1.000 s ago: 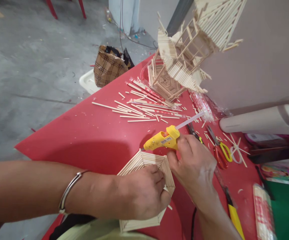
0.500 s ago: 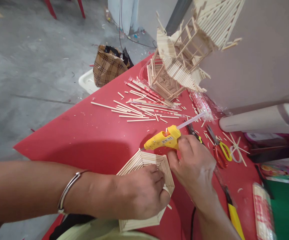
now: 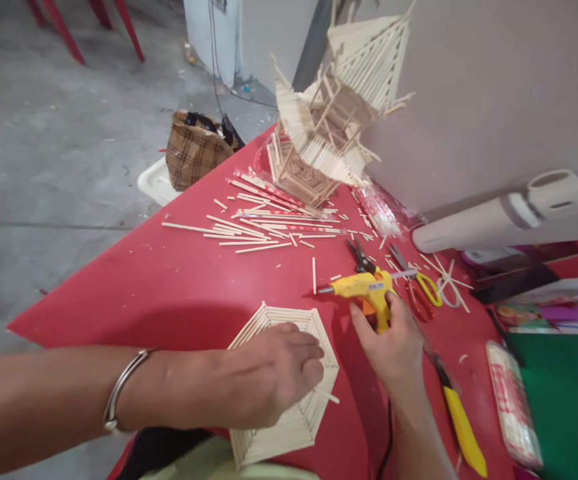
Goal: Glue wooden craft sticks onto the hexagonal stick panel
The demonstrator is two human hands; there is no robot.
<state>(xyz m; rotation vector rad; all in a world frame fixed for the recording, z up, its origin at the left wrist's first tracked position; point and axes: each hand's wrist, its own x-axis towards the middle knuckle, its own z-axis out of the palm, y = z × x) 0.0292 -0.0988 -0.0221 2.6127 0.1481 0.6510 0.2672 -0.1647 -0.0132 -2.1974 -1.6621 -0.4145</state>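
Observation:
My left hand point(image 3: 281, 373), with a silver bangle on its wrist, rests over a many-sided panel of wooden sticks point(image 3: 326, 333). Its fingers are curled down onto the panel, and the fingertips are hidden. One loose-ended stick point(image 3: 329, 397) pokes out past the panel's right side near the thumb. My right hand point(image 3: 393, 340) is closed around the grip of a yellow hot glue gun point(image 3: 363, 287), held to the right of the panel. The nozzle points left, close to a short stick point(image 3: 314, 275) on the red table.
A stick-built tower model point(image 3: 329, 113) stands at the back of the red table point(image 3: 119, 280). Loose and wrapped sticks point(image 3: 269, 223) lie before it. Pliers point(image 3: 361, 257), scissors point(image 3: 426, 287) and a yellow-handled cutter point(image 3: 463, 427) lie rightward. A plaid bag point(image 3: 193, 153) sits beyond the edge.
The glue gun has moved right and down, away from the panel's upper corner, and now lies more level. My left hand stays on the panel. The view has shifted somewhat.

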